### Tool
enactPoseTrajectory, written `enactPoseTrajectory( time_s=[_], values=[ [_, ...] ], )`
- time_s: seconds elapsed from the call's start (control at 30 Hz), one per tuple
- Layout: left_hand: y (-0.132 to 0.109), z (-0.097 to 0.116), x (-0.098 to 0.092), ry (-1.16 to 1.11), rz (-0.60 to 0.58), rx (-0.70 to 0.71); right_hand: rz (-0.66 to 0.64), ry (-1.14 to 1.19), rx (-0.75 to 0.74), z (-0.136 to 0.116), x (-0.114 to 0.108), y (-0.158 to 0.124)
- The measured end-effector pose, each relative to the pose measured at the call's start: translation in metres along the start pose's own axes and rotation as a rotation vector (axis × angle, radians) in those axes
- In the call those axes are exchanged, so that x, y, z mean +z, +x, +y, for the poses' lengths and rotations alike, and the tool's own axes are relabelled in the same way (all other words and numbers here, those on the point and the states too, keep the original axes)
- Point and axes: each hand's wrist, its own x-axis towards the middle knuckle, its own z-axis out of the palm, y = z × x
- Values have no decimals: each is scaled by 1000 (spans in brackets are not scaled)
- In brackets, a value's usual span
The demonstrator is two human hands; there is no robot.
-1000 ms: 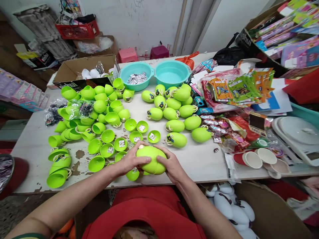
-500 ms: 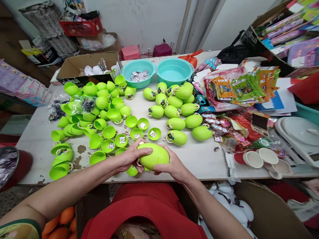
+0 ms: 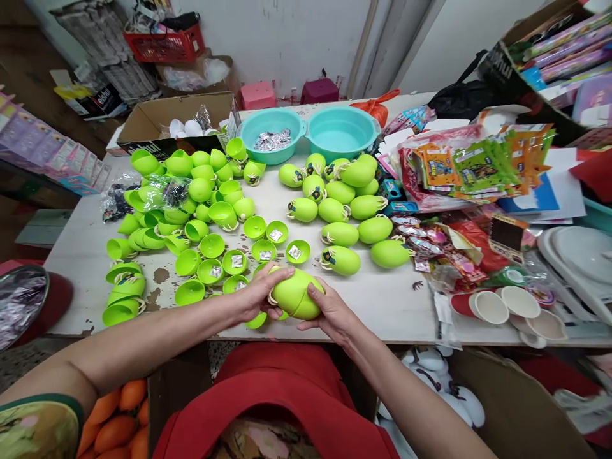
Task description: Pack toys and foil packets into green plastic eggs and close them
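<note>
A green plastic egg [image 3: 297, 294], with a seam between its two halves, is held between both hands over the table's front edge. My left hand [image 3: 262, 292] is closed round its left end, where pale string shows. My right hand [image 3: 332, 312] grips the other end, thumb on top. Beyond the hands lie open green egg halves, some with a small silvery packet [image 3: 295, 252] inside. Several closed green eggs [image 3: 339, 234] rest farther right, some with string and a dark label.
Two turquoise basins [image 3: 343, 134] stand at the back; the left one holds silvery packets. A heap of green halves [image 3: 191, 191] covers the left side. Snack packets [image 3: 482, 166], paper cups [image 3: 492, 307] and a white scale [image 3: 581, 255] crowd the right. A red bucket [image 3: 57, 306] stands left.
The egg in my hands has turned, and its seam now shows at a slant. My right thumb has moved up onto its top. The whole view has shifted slightly.
</note>
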Motion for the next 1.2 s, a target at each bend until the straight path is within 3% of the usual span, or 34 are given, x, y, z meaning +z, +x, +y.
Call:
enactPoseTrajectory(
  time_s=[0.1,0.2,0.33,0.47,0.53,0.73,0.9,0.97,1.03,1.13,1.2],
  values=[
    [-3,-5,15,-103,172,28,83,-25,-25,-4,4,-3],
    [-4,-5,25,-175,235,58,92,-40,-85,-15,1,-5],
    [1,9,21,-215,128,-12,-66,-179,-122,-34,-12,-6],
    [0,21,17,-215,29,-108,-64,-328,-192,-40,-19,-6],
    [-3,19,22,-222,39,-106,-67,-309,-195,-36,-20,-5],
    [-11,8,45,-203,217,45,-45,-224,-255,-22,-25,-12],
    [-9,16,32,125,-11,338,-133,-206,-351,-33,-41,-30],
    [-9,21,26,297,-66,501,-79,-303,-447,-38,-46,-35],
    [-10,22,24,350,-89,571,53,-488,-681,-36,-49,-36],
    [-16,21,29,198,-213,378,122,-722,-1086,-22,-52,-35],
    [-21,19,32,137,-290,238,67,-742,-1149,-11,-53,-36]
  ],
)
